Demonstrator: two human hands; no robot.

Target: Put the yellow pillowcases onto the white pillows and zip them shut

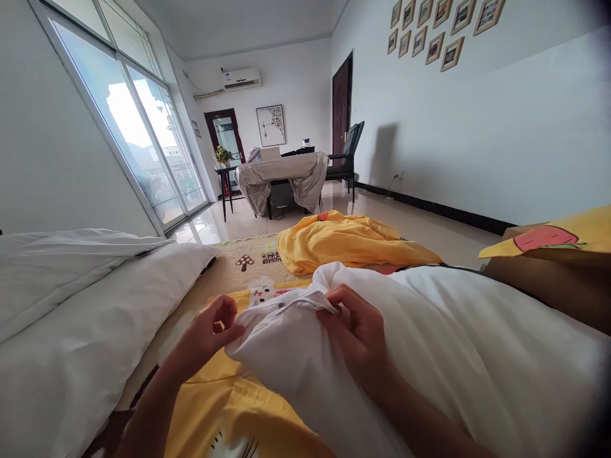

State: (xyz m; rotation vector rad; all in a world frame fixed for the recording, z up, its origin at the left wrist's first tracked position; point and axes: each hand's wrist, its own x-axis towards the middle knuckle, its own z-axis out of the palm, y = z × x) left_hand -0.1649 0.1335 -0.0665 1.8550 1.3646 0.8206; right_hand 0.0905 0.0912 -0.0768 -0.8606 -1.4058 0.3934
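White bedding (pixel 305 343) with a soft, puffy body lies in front of me, its seamed edge gathered and raised. My right hand (pixel 358 337) is closed on a fold of that edge, the thumb below and fingers on top. At the bedding's left corner, my left hand (pixel 212 327) has curled fingers, with thumb and fingertip pinched at the cloth. Beneath the bedding spreads a yellow cloth (pixel 233 404) printed with a cat face, partly covered. A crumpled yellow cloth (pixel 344 238) lies just beyond my hands.
White pillows (pixel 90 318) lie at the left. A beige patterned bedspread (pixel 229 254) shows underneath. Another yellow cloth with a red print (pixel 592 232) hangs over a brown surface at right. Farther off stand a covered table (pixel 281 168) and a dark chair (pixel 346 156).
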